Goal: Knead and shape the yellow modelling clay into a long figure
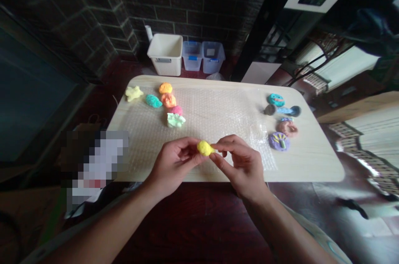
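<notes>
Above the table [314, 154] and its bubble wrap [218, 108], the left hand [173, 164] and right hand [245, 166] both pinch the yellow lump [204, 147] — left at its round end, right at its narrow tip. Light, even fingertip pressure should avoid flattening it.

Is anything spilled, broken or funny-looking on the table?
Nothing looks spilled or broken on the table. Only the bubble wrap seems slightly crinkled toward its right side, not perfectly smooth. The yellow lump is between the left and right hands.
</notes>
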Tool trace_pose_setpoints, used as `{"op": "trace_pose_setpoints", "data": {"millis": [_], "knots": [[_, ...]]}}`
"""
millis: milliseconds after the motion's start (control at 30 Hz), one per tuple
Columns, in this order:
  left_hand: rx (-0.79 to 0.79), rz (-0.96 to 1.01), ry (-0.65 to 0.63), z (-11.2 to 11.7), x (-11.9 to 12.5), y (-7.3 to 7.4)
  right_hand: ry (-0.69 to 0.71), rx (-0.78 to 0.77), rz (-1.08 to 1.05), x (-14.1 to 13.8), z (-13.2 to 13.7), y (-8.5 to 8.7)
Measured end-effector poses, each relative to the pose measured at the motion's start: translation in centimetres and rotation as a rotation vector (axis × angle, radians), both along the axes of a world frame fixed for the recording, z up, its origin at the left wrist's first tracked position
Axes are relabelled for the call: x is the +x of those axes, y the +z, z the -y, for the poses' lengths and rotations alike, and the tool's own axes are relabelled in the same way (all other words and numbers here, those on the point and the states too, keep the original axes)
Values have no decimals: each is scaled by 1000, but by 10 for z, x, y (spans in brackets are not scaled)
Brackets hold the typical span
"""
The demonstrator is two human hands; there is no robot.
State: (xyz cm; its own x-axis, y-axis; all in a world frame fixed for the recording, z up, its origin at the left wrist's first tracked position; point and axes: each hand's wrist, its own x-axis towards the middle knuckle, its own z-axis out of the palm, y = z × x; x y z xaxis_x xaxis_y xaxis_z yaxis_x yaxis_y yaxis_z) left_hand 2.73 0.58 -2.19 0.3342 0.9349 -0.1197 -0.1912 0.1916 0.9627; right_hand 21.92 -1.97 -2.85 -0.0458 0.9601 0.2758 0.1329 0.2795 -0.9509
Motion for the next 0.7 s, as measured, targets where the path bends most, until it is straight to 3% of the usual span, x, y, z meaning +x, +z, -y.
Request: {"op": "trace_pose_setpoints", "data": {"millis": [167,467,567,700], "knots": [[19,-54,-22,1,2,2,11,-23,-24,0,1,-4],[-118,38,4,1,3,-2,90,-326,-290,-5,4,-4],[-171,112,39,1,3,-4,129,-340,-302,-10,4,-2],[-217,151,47,4,5,-4,60,-318,-245,-14,6,-6]]}}
